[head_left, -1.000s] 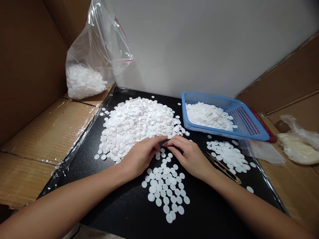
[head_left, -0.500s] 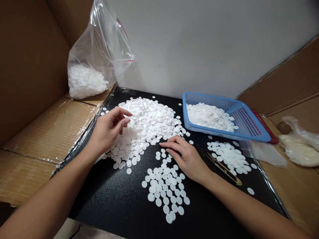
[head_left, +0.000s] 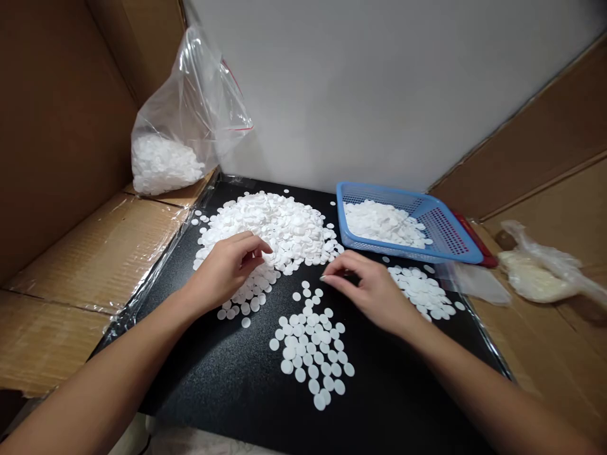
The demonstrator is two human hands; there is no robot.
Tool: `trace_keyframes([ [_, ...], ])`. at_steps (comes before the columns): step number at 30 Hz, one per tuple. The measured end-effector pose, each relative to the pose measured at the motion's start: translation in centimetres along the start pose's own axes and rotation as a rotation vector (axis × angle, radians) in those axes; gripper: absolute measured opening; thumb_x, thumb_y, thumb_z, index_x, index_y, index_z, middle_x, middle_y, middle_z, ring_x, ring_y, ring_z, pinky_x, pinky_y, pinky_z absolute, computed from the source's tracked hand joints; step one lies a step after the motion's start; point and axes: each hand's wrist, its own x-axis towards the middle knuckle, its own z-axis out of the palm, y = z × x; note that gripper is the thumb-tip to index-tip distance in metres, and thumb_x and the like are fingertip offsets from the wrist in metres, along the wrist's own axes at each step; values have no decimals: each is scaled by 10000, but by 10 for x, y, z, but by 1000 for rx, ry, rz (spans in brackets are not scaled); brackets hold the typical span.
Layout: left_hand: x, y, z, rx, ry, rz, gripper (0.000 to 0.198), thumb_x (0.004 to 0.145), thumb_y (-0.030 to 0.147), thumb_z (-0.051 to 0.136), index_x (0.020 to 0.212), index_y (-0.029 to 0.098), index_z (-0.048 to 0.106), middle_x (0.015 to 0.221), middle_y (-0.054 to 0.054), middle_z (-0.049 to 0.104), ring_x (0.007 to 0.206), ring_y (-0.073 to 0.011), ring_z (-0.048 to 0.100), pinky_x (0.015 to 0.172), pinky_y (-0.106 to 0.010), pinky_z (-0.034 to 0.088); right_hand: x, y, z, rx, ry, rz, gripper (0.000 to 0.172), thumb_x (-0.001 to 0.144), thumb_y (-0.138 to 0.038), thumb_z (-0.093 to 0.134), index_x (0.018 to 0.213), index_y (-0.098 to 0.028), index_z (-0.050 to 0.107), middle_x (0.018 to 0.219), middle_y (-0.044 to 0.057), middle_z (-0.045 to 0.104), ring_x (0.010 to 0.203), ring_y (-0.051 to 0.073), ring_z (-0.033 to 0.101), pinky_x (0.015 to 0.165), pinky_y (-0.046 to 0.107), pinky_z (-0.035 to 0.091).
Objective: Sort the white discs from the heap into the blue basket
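Observation:
My left hand [head_left: 227, 268] hovers over the near left side of a big heap of small white discs [head_left: 284, 221], its fingers curled and the thumb a little apart from the index finger. Nothing shows between them. My right hand [head_left: 372, 287] is closed in a pinch, with a small white disc [head_left: 324, 277] seen edge-on at the fingertips. Just left of and below that hand, a loose spread of white discs [head_left: 310, 347] lies on the black tabletop [head_left: 213, 373]. A smaller group of discs [head_left: 422, 291] lies beyond my right wrist.
A blue plastic basket [head_left: 458, 258] partly filled with discs stands at the back right, a red object [head_left: 477, 240] behind it. At the back left is a clear bag of discs [head_left: 165, 164]. Another bag [head_left: 540, 272] lies right, on cardboard. Cardboard walls flank the table.
My right hand has gone from outstretched fingers near the discs to a raised pinch on one disc. My left hand has moved right and nearer. The thread snips are now hidden by my right arm.

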Motion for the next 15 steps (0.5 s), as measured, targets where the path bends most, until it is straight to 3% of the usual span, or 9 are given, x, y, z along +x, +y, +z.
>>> trace_keyframes([
  [4, -19, -2, -4, 50, -115, 61, 147, 949, 191, 509, 1007, 195, 644, 984, -57, 637, 834, -162, 599, 717, -282, 482, -26, 44, -39, -230, 40, 154, 237, 893, -407, 578, 738, -237, 639, 657, 16, 667, 545, 187, 583, 492, 300, 412],
  [8, -40, -13, 0, 124, -226, 253, 290, 955, 282, 561, 1239, 267, 617, 1287, -84, 603, 1253, -262, 508, 1012, -415, 435, -50, 75, -52, -397, 176, 242, 335, 863, -488, 574, 640, -239, 559, 527, 1, 567, 447, 182, 516, 423, 296, 353],
  [12, -53, -20, 10, 242, -281, 351, 453, 956, 310, 577, 1402, 338, 500, 1507, -26, 465, 1458, -278, 304, 1199, -509, 173, -45, 55, -33, -388, 289, 102, 214, 922, -364, 508, 786, -228, 602, 722, 41, 625, 640, 213, 609, 579, 340, 472],
  [15, -57, -22, 15, 295, -294, 341, 507, 979, 266, 520, 1466, 349, 404, 1544, 2, 400, 1472, -248, 273, 1223, -507, 67, -30, 22, -8, -186, 149, -26, 189, 954, -227, 465, 955, -222, 654, 920, 72, 659, 842, 221, 654, 730, 358, 531],
])
